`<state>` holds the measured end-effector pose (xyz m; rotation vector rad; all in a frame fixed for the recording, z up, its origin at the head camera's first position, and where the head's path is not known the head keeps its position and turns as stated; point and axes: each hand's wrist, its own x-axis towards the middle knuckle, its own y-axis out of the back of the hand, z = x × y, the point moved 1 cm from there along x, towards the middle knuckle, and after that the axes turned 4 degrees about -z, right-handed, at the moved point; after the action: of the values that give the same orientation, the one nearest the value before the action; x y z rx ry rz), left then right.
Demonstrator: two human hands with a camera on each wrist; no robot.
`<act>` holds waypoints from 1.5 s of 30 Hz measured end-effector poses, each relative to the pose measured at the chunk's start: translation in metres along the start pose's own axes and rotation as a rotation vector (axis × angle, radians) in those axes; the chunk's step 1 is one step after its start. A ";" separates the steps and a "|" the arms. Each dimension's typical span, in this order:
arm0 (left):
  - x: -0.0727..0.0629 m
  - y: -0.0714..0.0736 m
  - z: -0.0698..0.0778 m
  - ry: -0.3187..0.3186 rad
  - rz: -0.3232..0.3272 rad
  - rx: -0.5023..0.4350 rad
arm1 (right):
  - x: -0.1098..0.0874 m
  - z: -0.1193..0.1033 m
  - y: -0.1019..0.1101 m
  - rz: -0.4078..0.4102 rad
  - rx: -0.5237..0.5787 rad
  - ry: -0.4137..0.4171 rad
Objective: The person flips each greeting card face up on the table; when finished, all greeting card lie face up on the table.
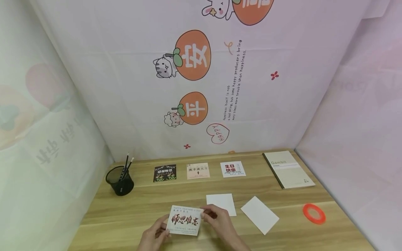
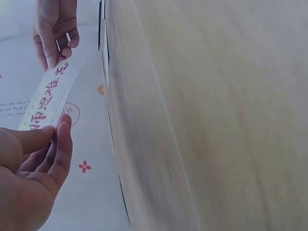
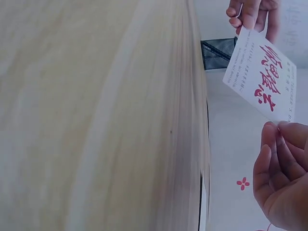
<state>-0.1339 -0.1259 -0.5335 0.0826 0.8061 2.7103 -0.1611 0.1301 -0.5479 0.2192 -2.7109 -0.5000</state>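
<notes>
Presently: one red-lettered greeting card (image 1: 184, 221), held right of and nearer than the black mesh pen cup (image 1: 123, 188); left hand (image 1: 154, 234) and right hand (image 1: 221, 223), nearly closed, pinch opposite ends.

Behind the wood-grain table (image 1: 141, 205), a white cloth (image 1: 267, 115) is hanging, showing orange fruits (image 1: 198, 39) and red flowers (image 1: 274, 75). Printed side cloths (image 1: 72, 167) are flanking the table. Soft light is falling over the table.

Left hand (image 3: 251, 13) and right hand (image 3: 287, 179) pinch a lettered card (image 3: 262, 74).
</notes>
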 end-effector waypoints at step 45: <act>0.027 0.026 -0.046 -0.030 0.198 0.341 | 0.051 0.006 -0.071 -0.074 0.087 -0.222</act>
<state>-0.1736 -0.1618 -0.5594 0.2929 1.3066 2.7113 -0.2042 0.0552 -0.5630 0.3047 -2.9531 -0.4514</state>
